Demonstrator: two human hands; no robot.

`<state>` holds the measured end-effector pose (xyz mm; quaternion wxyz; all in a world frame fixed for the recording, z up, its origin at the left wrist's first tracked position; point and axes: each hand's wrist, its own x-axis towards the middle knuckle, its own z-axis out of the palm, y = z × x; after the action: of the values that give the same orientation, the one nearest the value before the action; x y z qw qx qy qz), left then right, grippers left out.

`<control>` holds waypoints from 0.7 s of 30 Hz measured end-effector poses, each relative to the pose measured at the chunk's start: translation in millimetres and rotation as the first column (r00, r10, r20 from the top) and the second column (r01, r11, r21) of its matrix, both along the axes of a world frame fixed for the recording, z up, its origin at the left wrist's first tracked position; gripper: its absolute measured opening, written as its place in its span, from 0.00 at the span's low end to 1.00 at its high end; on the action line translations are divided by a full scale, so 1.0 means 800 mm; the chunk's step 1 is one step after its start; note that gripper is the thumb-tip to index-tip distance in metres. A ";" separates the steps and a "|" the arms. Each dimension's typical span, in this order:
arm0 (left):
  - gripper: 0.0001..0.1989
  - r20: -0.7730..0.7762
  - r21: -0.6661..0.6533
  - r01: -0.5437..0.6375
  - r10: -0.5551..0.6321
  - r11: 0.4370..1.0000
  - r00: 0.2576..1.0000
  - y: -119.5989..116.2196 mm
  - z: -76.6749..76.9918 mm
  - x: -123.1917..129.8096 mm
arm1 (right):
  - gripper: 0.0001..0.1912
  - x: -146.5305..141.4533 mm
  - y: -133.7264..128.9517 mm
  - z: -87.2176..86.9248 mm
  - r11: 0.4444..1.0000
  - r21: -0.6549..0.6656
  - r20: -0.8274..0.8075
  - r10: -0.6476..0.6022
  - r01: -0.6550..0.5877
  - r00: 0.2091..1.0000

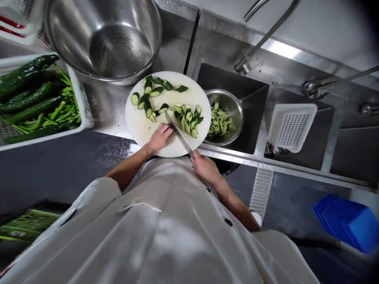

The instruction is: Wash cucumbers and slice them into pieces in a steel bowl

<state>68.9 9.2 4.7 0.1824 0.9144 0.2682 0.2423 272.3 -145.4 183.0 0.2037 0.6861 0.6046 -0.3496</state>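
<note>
My right hand (205, 167) is wrapped round the handle of a kitchen knife (181, 136), its blade slanting across the round white cutting board (142, 132). Curled fingers of my left hand (161, 138) press down beside the blade, on a piece of cucumber that they mostly hide. To the blade's right lies a pile of thin cucumber slices (188, 120). Thick, slant-cut cucumber chunks (148, 104) are scattered over the board's far left part. Right of the board, a steel bowl (239, 122) holds more cut cucumber (219, 122).
A large steel basin (103, 43) stands behind the board. At the left is a white basket (85, 106) with whole cucumbers (32, 96) and green peppers (63, 112). Sinks with taps (245, 65) run rightward, one holding a white perforated basket (293, 126). Blue bins (346, 223) are at lower right.
</note>
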 end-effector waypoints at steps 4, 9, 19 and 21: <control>0.11 0.001 0.029 0.005 -0.005 1.000 1.000 -0.001 0.001 0.000 | 0.22 0.001 0.001 -0.003 1.000 0.023 0.019 0.009 -0.009 1.000; 0.12 0.002 -0.012 -0.009 0.009 1.000 1.000 -0.002 -0.001 -0.001 | 0.22 0.003 -0.005 0.000 1.000 0.015 0.017 0.019 -0.019 1.000; 0.12 -0.001 -0.057 -0.020 0.020 0.998 1.000 -0.004 -0.002 -0.002 | 0.22 0.003 -0.006 -0.001 1.000 0.019 0.010 0.010 -0.010 1.000; 0.12 -0.014 -0.045 -0.017 0.016 0.999 1.000 -0.004 -0.002 -0.002 | 0.21 -0.002 0.001 -0.009 1.000 0.007 -0.017 -0.003 0.003 1.000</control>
<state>67.5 6.0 2.8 0.1990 0.9094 0.2822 0.2316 270.8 -144.5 176.2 0.1956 0.6849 0.6064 -0.3534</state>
